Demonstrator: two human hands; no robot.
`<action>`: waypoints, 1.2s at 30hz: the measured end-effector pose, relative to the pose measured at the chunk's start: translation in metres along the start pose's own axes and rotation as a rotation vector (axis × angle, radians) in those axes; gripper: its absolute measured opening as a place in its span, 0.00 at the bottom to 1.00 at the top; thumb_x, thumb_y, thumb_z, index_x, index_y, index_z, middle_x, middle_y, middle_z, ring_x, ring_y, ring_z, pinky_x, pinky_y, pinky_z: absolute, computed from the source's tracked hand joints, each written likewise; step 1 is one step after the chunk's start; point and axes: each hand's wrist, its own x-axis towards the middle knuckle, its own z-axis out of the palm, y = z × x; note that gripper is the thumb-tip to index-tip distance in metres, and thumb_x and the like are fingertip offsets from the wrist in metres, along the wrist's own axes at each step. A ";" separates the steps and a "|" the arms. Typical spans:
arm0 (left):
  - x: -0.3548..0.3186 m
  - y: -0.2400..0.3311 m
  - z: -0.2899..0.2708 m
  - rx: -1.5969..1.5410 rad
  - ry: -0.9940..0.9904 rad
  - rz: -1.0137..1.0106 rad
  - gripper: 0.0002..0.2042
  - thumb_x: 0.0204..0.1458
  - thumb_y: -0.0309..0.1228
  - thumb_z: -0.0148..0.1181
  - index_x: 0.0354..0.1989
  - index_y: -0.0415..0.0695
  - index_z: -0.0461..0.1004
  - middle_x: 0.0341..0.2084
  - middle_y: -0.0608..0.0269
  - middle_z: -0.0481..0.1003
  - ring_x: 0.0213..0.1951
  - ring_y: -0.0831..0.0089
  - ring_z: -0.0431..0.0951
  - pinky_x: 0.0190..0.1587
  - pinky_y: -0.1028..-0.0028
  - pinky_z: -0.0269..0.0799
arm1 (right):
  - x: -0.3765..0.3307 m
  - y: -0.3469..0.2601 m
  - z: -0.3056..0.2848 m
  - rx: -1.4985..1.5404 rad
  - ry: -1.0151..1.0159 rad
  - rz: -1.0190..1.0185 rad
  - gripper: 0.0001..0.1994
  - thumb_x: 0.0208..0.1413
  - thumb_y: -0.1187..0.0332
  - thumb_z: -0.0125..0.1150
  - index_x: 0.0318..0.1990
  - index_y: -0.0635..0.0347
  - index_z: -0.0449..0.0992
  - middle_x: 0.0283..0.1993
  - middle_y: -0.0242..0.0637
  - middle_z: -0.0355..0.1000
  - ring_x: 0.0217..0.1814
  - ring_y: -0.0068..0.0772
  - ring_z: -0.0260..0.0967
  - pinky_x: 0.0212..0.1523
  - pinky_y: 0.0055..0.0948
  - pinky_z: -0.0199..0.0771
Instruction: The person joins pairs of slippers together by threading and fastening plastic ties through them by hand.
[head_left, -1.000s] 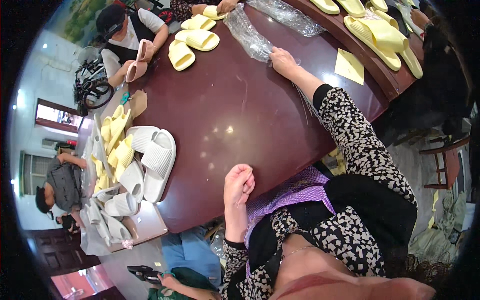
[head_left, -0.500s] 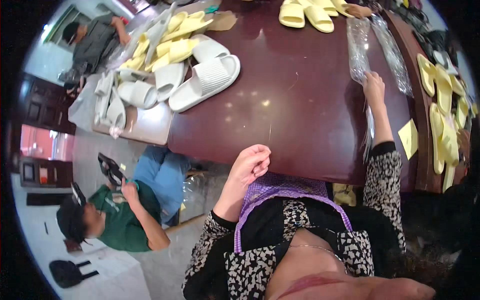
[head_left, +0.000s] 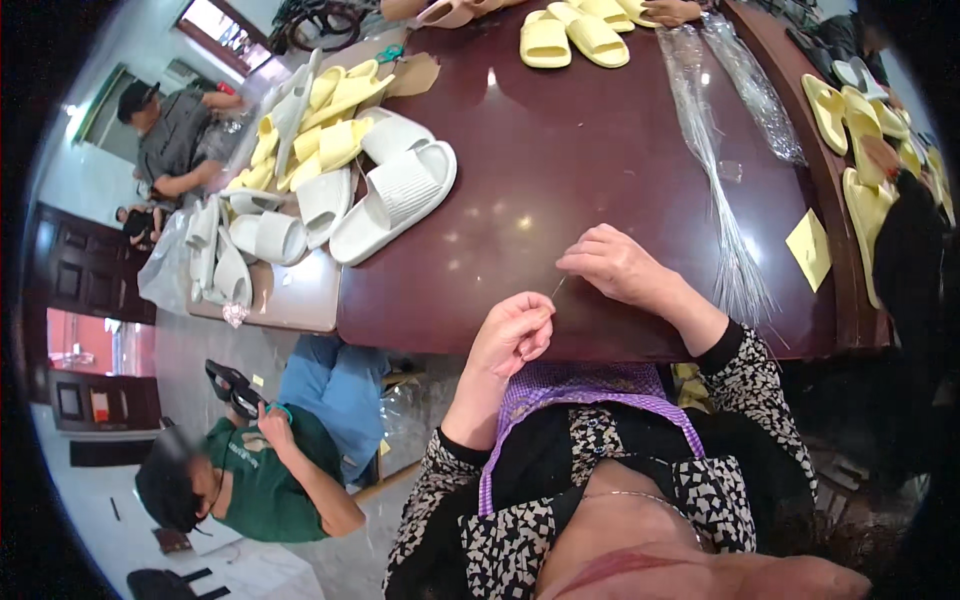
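Observation:
My left hand (head_left: 512, 335) is closed in front of my apron, at the table's near edge. Between its thumb and forefinger is a thin needle-like piece (head_left: 559, 287), its free end pointing up toward the other hand. Pinched fingers of my right hand (head_left: 615, 268) meet that tip from the right; anything fine held in them is too small to make out. To the right lies a bundle of thin clear strands (head_left: 735, 260), its loose ends fanned out at the table's near edge. A second bundle in clear wrap (head_left: 755, 90) lies beyond it.
White slippers (head_left: 395, 205) and yellow slippers (head_left: 335, 150) are heaped at the left of the dark red table (head_left: 480, 290). More yellow slippers (head_left: 575, 35) sit at the far edge. A yellow paper square (head_left: 810, 248) lies right. A person in green (head_left: 275, 480) sits left.
My right hand has left the strand bundle and come left to the needle-like piece. My left hand remains closed in nearly the same place. The bundle's loose ends now lie spread on the table.

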 end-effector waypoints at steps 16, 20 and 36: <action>0.006 0.005 -0.010 0.232 0.197 0.324 0.07 0.55 0.25 0.50 0.41 0.38 0.69 0.19 0.62 0.69 0.15 0.84 0.62 0.18 0.85 0.59 | -0.008 0.002 -0.002 0.790 0.414 0.554 0.06 0.51 0.81 0.53 0.37 0.65 0.74 0.31 0.36 0.73 0.35 0.26 0.71 0.39 0.23 0.70; 0.027 0.000 0.004 0.440 0.230 0.423 0.09 0.54 0.24 0.51 0.43 0.38 0.69 0.20 0.65 0.69 0.18 0.87 0.63 0.21 0.86 0.60 | -0.008 -0.004 0.009 1.142 0.354 0.637 0.05 0.53 0.79 0.52 0.37 0.66 0.72 0.32 0.37 0.73 0.36 0.25 0.71 0.40 0.23 0.70; 0.031 -0.013 -0.010 1.273 0.400 0.724 0.03 0.48 0.21 0.56 0.31 0.36 0.71 0.24 0.61 0.70 0.24 0.73 0.71 0.28 0.76 0.68 | -0.010 -0.001 0.036 1.276 0.246 0.957 0.04 0.54 0.71 0.55 0.34 0.60 0.69 0.24 0.34 0.71 0.24 0.20 0.68 0.28 0.17 0.68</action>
